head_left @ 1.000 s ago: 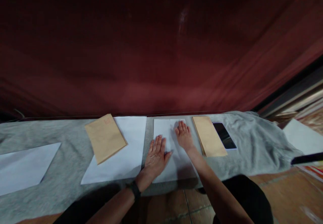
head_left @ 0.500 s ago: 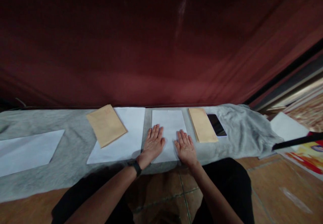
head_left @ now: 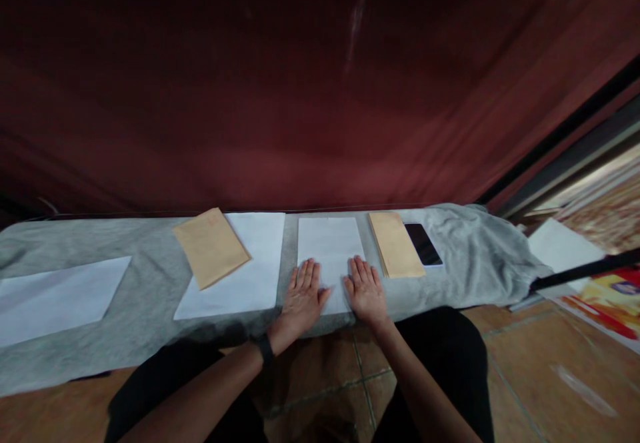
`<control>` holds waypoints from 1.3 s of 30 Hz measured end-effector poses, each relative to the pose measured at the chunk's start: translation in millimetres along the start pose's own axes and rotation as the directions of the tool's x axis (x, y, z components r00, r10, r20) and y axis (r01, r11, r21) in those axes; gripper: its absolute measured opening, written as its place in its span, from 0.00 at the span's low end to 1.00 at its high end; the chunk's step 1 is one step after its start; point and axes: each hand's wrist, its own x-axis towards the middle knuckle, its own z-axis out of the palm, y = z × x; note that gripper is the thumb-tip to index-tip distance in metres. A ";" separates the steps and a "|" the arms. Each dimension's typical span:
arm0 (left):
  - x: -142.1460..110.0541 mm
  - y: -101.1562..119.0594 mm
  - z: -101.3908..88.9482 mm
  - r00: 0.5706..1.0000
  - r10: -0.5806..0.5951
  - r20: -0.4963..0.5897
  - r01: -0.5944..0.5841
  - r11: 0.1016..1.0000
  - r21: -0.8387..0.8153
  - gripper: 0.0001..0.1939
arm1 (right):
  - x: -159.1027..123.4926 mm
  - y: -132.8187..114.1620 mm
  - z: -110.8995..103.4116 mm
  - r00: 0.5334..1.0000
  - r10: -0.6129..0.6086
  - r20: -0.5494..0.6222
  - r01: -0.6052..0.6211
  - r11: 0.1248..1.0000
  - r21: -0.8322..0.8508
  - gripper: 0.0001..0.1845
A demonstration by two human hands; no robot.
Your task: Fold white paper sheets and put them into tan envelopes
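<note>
A white sheet of paper (head_left: 330, 240) lies straight in front of me on a grey cloth (head_left: 150, 316). My left hand (head_left: 303, 300) rests flat on its left side near the front edge, fingers stretched out and pointing away from me. Palm down on the right edge of the sheet is my right hand (head_left: 367, 291), its fingers slightly spread. Neither hand grips anything. Just right of the sheet lies a small stack of brown envelopes (head_left: 397, 246), and beside that a dark-screened phone (head_left: 423, 244).
To the left, brown envelopes (head_left: 213, 246) lie askew on larger white paper (head_left: 260, 256). Another white sheet (head_left: 60, 300) is at the far left. A dark red upright surface (head_left: 300, 96) stands behind the cloth. Tiled floor (head_left: 560, 376) and a colourful printed sheet (head_left: 610, 300) show at right.
My left hand has slid toward me along the paper, down to its lower left. The right hand stays nearly in place, still flat. The view has shifted slightly.
</note>
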 end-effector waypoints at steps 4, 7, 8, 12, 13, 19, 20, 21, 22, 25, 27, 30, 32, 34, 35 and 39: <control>10.8 -8.0 -4.1 0.997 -0.055 -0.057 0.056 0.998 0.021 0.36 | -0.1 0.7 1.9 1.000 -0.002 -0.013 0.002 1.000 0.001 0.29; 24.0 -2.6 -4.4 0.995 0.084 -0.049 -0.084 0.996 0.006 0.33 | 0.3 0.2 2.5 1.000 -0.006 -0.011 0.006 1.000 -0.009 0.30; 27.9 -0.8 -3.5 0.993 0.116 -0.035 -0.116 0.993 0.002 0.33 | 0.1 -0.2 2.5 1.000 -0.006 -0.011 0.006 1.000 -0.012 0.30; 34.8 -2.3 2.1 0.994 0.109 0.013 -0.109 0.994 0.007 0.33 | -1.9 -1.4 1.1 1.000 0.013 -0.003 -0.013 1.000 -0.014 0.29; 34.5 -4.3 3.0 0.995 0.103 0.017 -0.103 0.995 0.007 0.33 | -1.7 -1.6 0.6 1.000 0.025 0.008 -0.025 1.000 -0.011 0.29; 37.6 -12.0 4.9 0.995 0.103 0.015 -0.103 0.994 -0.019 0.32 | 31.4 -11.3 0.0 0.994 0.087 0.070 -0.090 0.995 0.051 0.30; 39.4 -12.4 5.6 0.993 0.114 0.016 -0.114 0.993 -0.025 0.31 | 42.5 -15.6 1.0 0.996 0.051 0.080 -0.057 0.996 0.072 0.30; 41.0 -12.9 6.7 0.992 0.124 0.018 -0.123 0.992 -0.028 0.31 | 54.2 -20.5 2.3 0.995 -0.003 0.095 -0.006 0.996 0.093 0.30; 42.1 -13.4 8.0 0.991 0.130 0.020 -0.129 0.991 -0.028 0.30 | 65.9 -25.6 4.2 0.992 -0.060 0.115 0.046 0.992 0.115 0.29; 42.6 -14.8 12.1 0.992 0.125 0.028 -0.124 0.992 -0.018 0.31 | 97.3 -37.3 11.7 0.958 -0.231 0.168 0.202 0.964 0.170 0.28; 41.5 -14.9 12.7 0.992 0.124 0.031 -0.124 0.992 -0.012 0.31 | 113.3 -39.1 17.4 0.928 -0.317 0.196 0.280 0.940 0.193 0.27; 40.8 -13.9 9.0 0.992 0.127 0.017 -0.127 0.992 -0.017 0.32 | 132.6 -32.8 24.7 0.894 -0.391 0.219 0.350 0.914 0.205 0.26; 41.1 -13.3 5.1 0.993 0.120 0.005 -0.120 0.992 -0.027 0.33 | 144.7 -26.2 28.7 0.876 -0.428 0.223 0.388 0.900 0.199 0.26; 41.2 -13.2 2.2 0.992 0.124 -0.005 -0.124 0.992 -0.036 0.33 | 157.0 -20.1 32.6 0.863 -0.454 0.221 0.419 0.889 0.185 0.26; 41.1 -13.4 1.4 0.992 0.129 -0.009 -0.129 0.991 -0.039 0.33 | 163.3 -17.5 34.7 0.860 -0.461 0.216 0.430 0.885 0.178 0.25; 40.5 -14.9 1.0 0.991 0.137 -0.009 -0.137 0.989 -0.049 0.33 | 186.7 -10.2 42.1 0.868 -0.456 0.199 0.431 0.889 0.158 0.25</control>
